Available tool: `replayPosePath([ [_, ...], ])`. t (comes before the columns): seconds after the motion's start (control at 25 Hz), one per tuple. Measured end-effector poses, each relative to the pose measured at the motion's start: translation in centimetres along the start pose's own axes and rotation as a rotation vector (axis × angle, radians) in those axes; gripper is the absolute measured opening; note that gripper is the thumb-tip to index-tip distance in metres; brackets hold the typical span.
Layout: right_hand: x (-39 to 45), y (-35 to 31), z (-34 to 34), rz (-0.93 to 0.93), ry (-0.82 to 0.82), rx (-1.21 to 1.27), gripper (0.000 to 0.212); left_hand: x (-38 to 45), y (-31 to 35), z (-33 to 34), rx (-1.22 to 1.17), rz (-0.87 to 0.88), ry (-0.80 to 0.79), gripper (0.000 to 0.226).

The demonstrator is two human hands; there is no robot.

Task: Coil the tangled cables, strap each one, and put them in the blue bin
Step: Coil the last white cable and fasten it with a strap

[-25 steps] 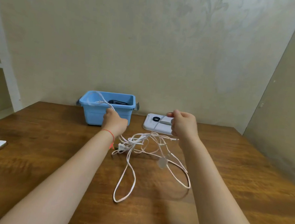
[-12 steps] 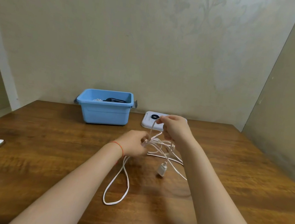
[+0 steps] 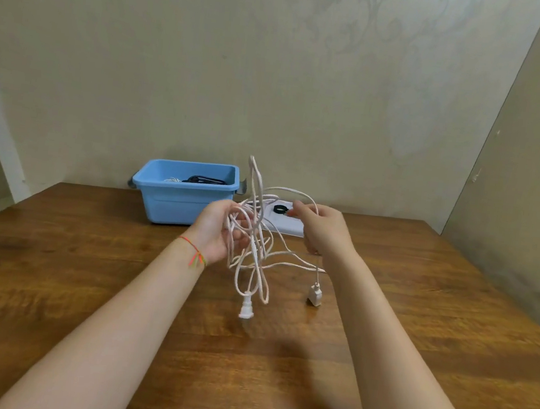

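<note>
1. I see my left hand (image 3: 222, 229) curled round a bunch of tangled white cable (image 3: 260, 237), lifted above the brown wooden desk (image 3: 416, 322).
2. My right hand (image 3: 321, 230) pinches one strand; two white plugs (image 3: 246, 309) dangle below both hands.
3. The blue plastic bin (image 3: 184, 194) sits beyond my left hand, with coiled cables inside.

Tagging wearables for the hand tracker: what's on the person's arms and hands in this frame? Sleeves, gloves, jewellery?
Both forearms are bare up to the frame edge: no sleeves show, no gloves. The left hand has a thin red-orange string bracelet at the wrist, with short neon green and orange ends hanging loose. The right hand and its wrist show nothing worn; no rings or watch visible on either.
</note>
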State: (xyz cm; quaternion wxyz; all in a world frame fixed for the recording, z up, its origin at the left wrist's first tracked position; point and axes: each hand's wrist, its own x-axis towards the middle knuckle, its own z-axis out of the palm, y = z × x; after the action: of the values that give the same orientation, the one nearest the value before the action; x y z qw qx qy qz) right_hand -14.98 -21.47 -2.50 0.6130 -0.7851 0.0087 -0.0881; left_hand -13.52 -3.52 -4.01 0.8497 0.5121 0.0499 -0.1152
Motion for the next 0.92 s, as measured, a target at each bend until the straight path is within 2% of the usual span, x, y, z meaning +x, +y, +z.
replayPosePath([
  [0.16,-0.1,-0.1,0.3,-0.058,-0.043,-0.023,0.029,-0.7,-0.3,-0.6,0.410,-0.028,-0.032,0.043],
  [0.24,-0.3,-0.6,0.4,-0.115,-0.057,-0.050,0.029,-0.5,-0.8,-0.7,0.574,0.025,0.044,0.041],
  [0.28,-0.3,-0.8,0.5,-0.136,-0.051,-0.072,0.027,-0.3,-1.0,-0.8,0.580,0.072,0.098,0.038],
  [0.36,-0.2,-1.0,0.4,-0.204,0.048,-0.103,0.030,0.7,-1.2,-1.4,0.459,0.153,0.249,0.034],
  [0.44,0.2,-0.8,-0.1,-0.280,0.289,-0.042,0.033,2.1,-1.4,-3.1,0.382,0.189,0.438,0.035],
  [0.52,0.5,-0.8,-0.9,-0.307,0.486,0.062,0.035,2.8,-1.4,-4.6,0.411,0.162,0.563,0.023],
  [0.56,0.5,-1.0,-1.2,-0.312,0.514,0.080,0.035,2.9,-1.6,-5.1,0.479,0.123,0.590,0.018],
  [0.64,0.6,-1.4,-1.0,-0.312,0.439,0.029,0.033,2.3,-2.0,-5.5,0.802,0.090,0.634,0.047],
  [0.72,0.4,-2.0,-0.4,-0.297,0.283,-0.040,0.031,1.0,-1.7,-4.1,0.959,0.299,0.551,0.050],
  [0.8,0.0,-2.4,0.4,-0.296,0.150,-0.067,0.031,-0.7,-1.0,-1.6,0.864,0.429,0.202,0.036],
  [0.88,-0.4,-3.0,0.9,-0.314,0.087,-0.079,0.032,-1.9,-0.9,0.7,0.795,0.348,-0.138,0.028],
  [0.92,-0.4,-3.2,0.9,-0.332,0.105,-0.080,0.032,-1.8,-1.2,1.2,0.821,0.291,-0.232,0.024],
])
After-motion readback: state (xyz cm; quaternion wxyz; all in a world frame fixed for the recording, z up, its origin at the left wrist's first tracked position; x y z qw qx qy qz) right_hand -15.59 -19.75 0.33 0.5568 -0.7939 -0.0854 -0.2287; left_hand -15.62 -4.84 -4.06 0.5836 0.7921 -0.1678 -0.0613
